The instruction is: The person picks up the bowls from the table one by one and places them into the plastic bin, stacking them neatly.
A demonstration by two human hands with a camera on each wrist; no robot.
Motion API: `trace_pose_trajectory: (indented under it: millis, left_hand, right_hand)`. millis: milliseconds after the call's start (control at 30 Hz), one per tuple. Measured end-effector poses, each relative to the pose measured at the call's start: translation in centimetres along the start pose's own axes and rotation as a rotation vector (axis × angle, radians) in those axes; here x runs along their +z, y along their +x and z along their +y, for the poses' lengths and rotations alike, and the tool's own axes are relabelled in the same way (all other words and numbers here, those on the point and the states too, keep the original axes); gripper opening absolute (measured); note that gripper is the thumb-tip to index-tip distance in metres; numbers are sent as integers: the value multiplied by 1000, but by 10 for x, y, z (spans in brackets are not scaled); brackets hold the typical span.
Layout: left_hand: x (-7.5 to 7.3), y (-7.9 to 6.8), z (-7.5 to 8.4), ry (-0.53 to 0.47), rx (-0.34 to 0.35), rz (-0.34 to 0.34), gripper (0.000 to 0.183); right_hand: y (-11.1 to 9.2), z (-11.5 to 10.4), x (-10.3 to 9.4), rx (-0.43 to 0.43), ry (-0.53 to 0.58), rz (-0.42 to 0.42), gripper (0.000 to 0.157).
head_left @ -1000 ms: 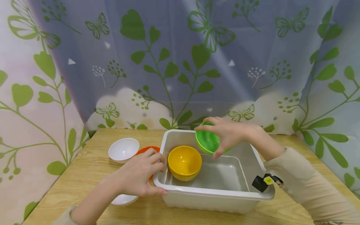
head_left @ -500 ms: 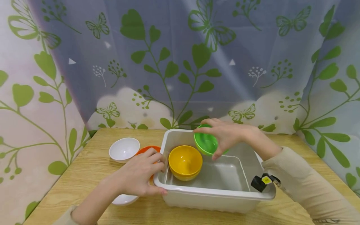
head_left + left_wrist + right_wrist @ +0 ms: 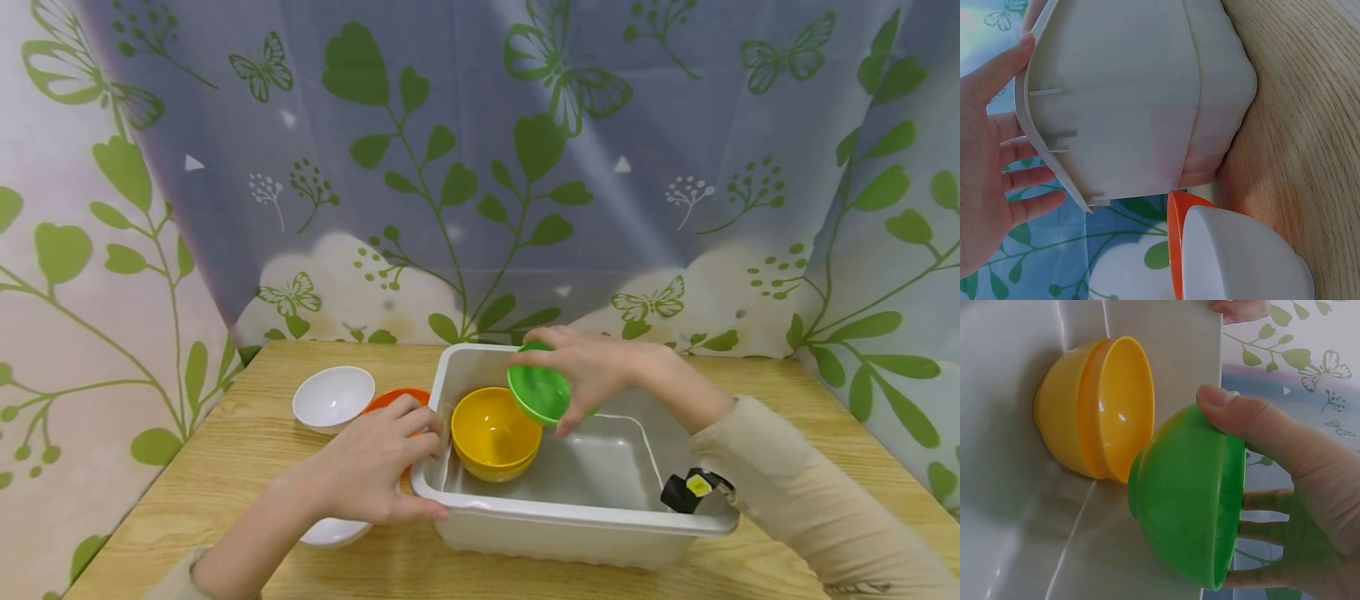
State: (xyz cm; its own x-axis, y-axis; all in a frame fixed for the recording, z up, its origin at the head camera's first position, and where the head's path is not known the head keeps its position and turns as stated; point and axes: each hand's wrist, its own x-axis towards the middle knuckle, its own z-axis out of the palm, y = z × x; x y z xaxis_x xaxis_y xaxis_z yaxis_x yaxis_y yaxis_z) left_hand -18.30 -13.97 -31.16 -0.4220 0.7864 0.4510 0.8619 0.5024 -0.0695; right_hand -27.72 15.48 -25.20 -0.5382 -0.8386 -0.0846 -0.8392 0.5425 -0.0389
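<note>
My right hand (image 3: 592, 371) pinches a green bowl (image 3: 536, 392) by its rim, thumb on the near side and fingers on the far side. The bowl is tilted, low over the grey-white plastic bin (image 3: 570, 515). In the right wrist view its base overlaps the edge of the upper of two nested yellow bowls (image 3: 1094, 409), which stand at the bin's left end. My left hand (image 3: 382, 467) holds the bin's left rim (image 3: 1022, 106), fingers hooked over it and thumb at the front corner.
Left of the bin, a white bowl (image 3: 333, 400) and an orange bowl (image 3: 397, 396) stand on the wooden table (image 3: 202, 492). Another white bowl (image 3: 333, 532) sits nearer, partly hidden by my left arm. A leaf-patterned curtain (image 3: 465, 275) hangs behind the table.
My right hand has moved left and slightly down with the green bowl, bringing it over the right edge of the yellow bowls. My left hand stays on the bin's rim.
</note>
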Motion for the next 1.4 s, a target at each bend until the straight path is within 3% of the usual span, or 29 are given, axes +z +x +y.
trace_pose_trajectory:
  millis: [400, 1067, 1400]
  left_hand:
    - [0, 0, 0, -4, -6, -8, 50]
    - [0, 0, -1, -1, 1, 0, 49]
    - [0, -1, -2, 12, 4, -1, 49]
  right_hand:
    - [11, -7, 8, 6, 4, -55, 96]
    - [33, -18, 21, -89, 11, -92, 96]
    - [42, -25, 23, -68, -10, -138, 97]
